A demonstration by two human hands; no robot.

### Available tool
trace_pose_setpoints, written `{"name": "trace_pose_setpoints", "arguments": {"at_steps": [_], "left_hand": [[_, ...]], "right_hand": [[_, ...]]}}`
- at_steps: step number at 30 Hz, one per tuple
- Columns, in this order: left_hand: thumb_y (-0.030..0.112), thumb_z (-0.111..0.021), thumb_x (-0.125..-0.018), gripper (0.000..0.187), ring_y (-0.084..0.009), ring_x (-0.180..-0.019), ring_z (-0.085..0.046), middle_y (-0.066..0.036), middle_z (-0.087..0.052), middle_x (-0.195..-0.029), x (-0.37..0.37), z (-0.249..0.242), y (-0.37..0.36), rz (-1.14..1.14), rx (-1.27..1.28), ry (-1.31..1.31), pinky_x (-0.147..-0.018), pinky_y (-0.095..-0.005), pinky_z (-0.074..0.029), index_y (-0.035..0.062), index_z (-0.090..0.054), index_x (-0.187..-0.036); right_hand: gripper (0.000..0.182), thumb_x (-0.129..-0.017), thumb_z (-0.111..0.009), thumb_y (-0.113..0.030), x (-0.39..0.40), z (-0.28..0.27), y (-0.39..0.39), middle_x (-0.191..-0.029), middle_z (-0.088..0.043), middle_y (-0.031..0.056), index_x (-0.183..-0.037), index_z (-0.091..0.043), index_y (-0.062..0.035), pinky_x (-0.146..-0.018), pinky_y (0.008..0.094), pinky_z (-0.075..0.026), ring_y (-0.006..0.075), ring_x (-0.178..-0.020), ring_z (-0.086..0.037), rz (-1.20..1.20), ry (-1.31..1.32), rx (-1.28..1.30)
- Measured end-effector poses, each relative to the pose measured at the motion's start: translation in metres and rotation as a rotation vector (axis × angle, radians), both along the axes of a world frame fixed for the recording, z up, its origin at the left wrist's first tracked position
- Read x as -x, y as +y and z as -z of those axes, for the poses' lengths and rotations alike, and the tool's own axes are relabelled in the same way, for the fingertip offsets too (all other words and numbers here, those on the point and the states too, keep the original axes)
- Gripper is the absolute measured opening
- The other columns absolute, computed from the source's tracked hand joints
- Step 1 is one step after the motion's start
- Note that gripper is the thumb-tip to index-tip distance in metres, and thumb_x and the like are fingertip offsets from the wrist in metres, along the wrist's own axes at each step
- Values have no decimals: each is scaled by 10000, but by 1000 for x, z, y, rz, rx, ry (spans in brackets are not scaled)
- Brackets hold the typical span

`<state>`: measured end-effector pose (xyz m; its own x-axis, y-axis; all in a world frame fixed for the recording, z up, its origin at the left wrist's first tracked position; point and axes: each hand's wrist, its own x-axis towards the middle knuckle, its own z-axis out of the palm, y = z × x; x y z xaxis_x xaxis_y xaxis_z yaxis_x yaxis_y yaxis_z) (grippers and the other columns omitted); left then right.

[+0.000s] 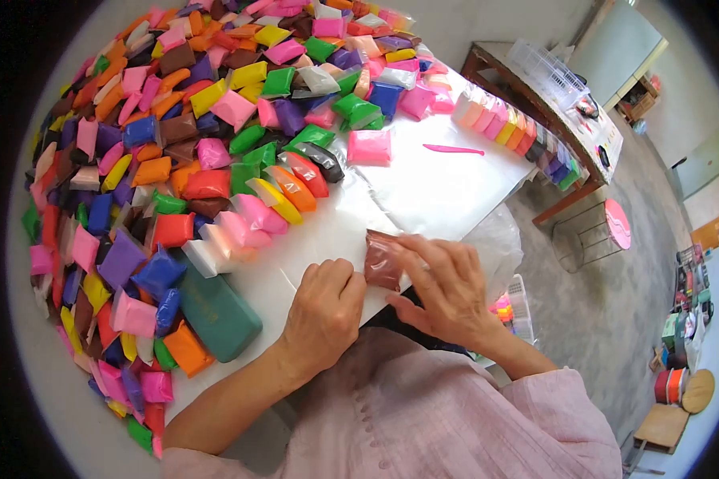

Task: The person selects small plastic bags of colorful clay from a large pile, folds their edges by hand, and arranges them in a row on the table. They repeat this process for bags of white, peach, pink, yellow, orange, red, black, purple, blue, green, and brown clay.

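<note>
A small clear packet of brown modelling clay (pixel 382 259) is between my hands, just over the front edge of the white table. My left hand (pixel 325 310) is closed in a fist against the packet's left edge; its fingertips are hidden under the knuckles. From the right, my right hand (pixel 447 283) grips the same packet, fingers over its top and thumb below. Left of my hands, a fanned row of packets in several colours includes an orange packet (pixel 291 189) and a yellow packet (pixel 275 201). A pink packet (pixel 369 148) lies flat farther back.
A large heap of coloured packets (pixel 160 152) covers the table's left side. A green box (pixel 220 307) lies at its near edge. A pink plastic knife (pixel 453 149) and another packet row (pixel 503 128) lie back right. A stool (pixel 617 224) stands on the floor.
</note>
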<state>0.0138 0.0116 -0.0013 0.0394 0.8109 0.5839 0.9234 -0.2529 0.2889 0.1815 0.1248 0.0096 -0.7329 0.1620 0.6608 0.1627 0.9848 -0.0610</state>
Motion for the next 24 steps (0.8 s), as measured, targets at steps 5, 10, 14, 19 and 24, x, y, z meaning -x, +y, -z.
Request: {"name": "trace_pose_setpoints", "arguments": {"at_steps": [5, 10, 14, 19, 24], "left_hand": [[-58, -629, -744, 144, -309, -756, -519, -132, -491, -831, 0, -2, -3, -20, 53, -29, -686, -400, -427, -5, -552, -853], [-58, -628, -750, 143, -316, -772, -526, -134, -492, -833, -1, -4, -4, -32, 72, -36, -704, -405, -438, -6, -556, -862], [-60, -624, -759, 137, -321, -785, -535, -137, -500, -841, 0, -2, -4, -36, 35, -71, -712, -402, -443, -8, -563, -869], [-60, -624, -770, 125, -321, -787, -538, -139, -506, -844, -1, -3, -5, -45, 48, -66, -707, -399, -444, -8, -566, -868], [-57, -625, -774, 117, -321, -774, -537, -140, -511, -841, 0, -2, -5, -30, 45, -79, -696, -401, -442, -7, -567, -862]], "right_hand": [[557, -786, -692, -250, 10, 17, 5, -1347, -527, 221, -1245, -560, 37, -1122, 497, -331, 344, -1313, -478, -195, -120, 47], [606, -838, -644, -291, 14, 23, -4, -1331, -518, 268, -1278, -507, 104, -1132, 527, -311, 405, -1305, -469, -180, -92, 121], [597, -873, -622, -287, 12, 18, 1, -1358, -500, 267, -1306, -488, 101, -1141, 525, -292, 399, -1330, -444, -243, -115, 170], [576, -905, -607, -272, 6, 4, 20, -1417, -462, 222, -1345, -467, 72, -1174, 527, -200, 358, -1398, -364, -309, -256, 205], [605, -895, -619, -287, 5, 14, 16, -1426, -452, 219, -1351, -458, 76, -1167, 552, -196, 360, -1406, -353, -289, -261, 176]]}}
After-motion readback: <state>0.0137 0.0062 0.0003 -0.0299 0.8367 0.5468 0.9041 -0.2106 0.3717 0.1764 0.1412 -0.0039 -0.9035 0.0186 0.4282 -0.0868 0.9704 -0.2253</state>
